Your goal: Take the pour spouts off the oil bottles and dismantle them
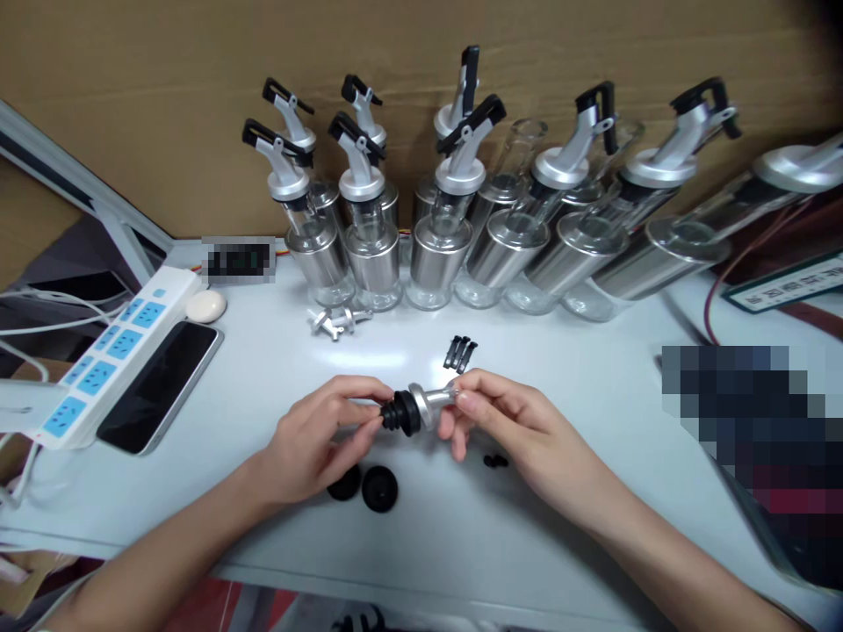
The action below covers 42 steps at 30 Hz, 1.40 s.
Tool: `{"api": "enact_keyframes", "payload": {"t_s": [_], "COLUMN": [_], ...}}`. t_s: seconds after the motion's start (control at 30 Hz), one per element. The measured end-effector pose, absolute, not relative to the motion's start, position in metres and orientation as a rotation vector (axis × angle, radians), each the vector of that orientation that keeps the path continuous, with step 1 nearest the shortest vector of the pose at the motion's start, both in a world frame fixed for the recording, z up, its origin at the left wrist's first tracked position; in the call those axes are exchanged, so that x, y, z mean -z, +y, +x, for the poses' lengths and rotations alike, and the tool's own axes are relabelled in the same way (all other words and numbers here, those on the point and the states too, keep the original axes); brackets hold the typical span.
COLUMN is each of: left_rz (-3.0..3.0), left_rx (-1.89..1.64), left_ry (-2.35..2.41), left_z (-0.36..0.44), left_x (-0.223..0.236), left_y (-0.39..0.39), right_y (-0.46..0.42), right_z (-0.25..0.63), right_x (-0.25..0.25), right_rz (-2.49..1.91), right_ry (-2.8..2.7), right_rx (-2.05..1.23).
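Observation:
Between my two hands lies a bottle pourer [421,406], silver with a ribbed black stopper, held roughly level above the table. My left hand [329,430] pinches the narrow end of the black stopper. At the other end, the fingertips of my right hand [504,412] close on the silver spout. Two round black rubber pieces [380,488] lie below my left hand, one partly covered by it. Small black parts [495,461] rest under my right hand. Beyond the hands are several black levers [459,353] in a row and loose silver spout pieces [339,322].
Several glass and steel bottles [440,263], many topped with lever pourers, stand along the cardboard backing [164,114]. At left are a white power strip [109,360], a phone [162,386] and a round white object [206,305]. A blurred-out dark object [757,421] is at right.

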<state>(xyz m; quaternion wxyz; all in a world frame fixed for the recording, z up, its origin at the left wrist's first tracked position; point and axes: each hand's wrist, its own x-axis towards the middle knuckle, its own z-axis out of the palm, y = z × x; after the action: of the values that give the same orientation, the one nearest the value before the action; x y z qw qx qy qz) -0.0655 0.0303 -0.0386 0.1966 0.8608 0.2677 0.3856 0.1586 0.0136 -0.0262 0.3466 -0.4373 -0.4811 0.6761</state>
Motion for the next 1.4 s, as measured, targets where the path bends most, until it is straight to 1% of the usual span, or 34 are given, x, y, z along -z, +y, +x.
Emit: {"api": "enact_keyframes", "payload": {"t_s": [0.27, 0.4, 0.53, 0.73, 0.87, 0.93, 1.1, 1.17, 1.4], "left_rz": [2.396, 2.377, 2.257, 1.960, 1.978, 1.999, 2.081, 2.155, 2.280], "left_rx": [-1.049, -1.003, -0.866, -0.557, -0.582, -0.606, -0.709, -0.731, -0.841], "left_ry": [0.687, 0.637, 0.667, 0.688, 0.704, 0.716, 0.729, 0.711, 0.657], "left_z": [-0.063, -0.064, -0.064, -0.061, -0.060, -0.060, -0.058, -0.057, -0.055], "left_x": [0.035, 0.036, 0.037, 0.034, 0.031, 0.031, 0.034, 0.035, 0.037], "left_y": [0.030, 0.032, 0.031, 0.024, 0.023, 0.025, 0.026, 0.026, 0.025], "right_y": [0.013, 0.012, 0.012, 0.013, 0.008, 0.005, -0.002, -0.003, -0.008], "right_z": [0.159, 0.160, 0.160, 0.159, 0.157, 0.155, 0.152, 0.152, 0.149], "right_x": [0.030, 0.032, 0.031, 0.027, 0.026, 0.026, 0.026, 0.027, 0.030], "right_rz": [-1.073, -1.054, -1.080, -1.124, -1.194, -1.228, -1.179, -1.111, -1.012], "right_ry": [-1.035, -1.036, -1.118, -1.255, -1.260, -1.289, -1.683, -1.825, -1.910], "right_rx": [-1.817, -1.811, -1.750, -1.694, -1.685, -1.625, -1.221, -1.122, -1.133]}}
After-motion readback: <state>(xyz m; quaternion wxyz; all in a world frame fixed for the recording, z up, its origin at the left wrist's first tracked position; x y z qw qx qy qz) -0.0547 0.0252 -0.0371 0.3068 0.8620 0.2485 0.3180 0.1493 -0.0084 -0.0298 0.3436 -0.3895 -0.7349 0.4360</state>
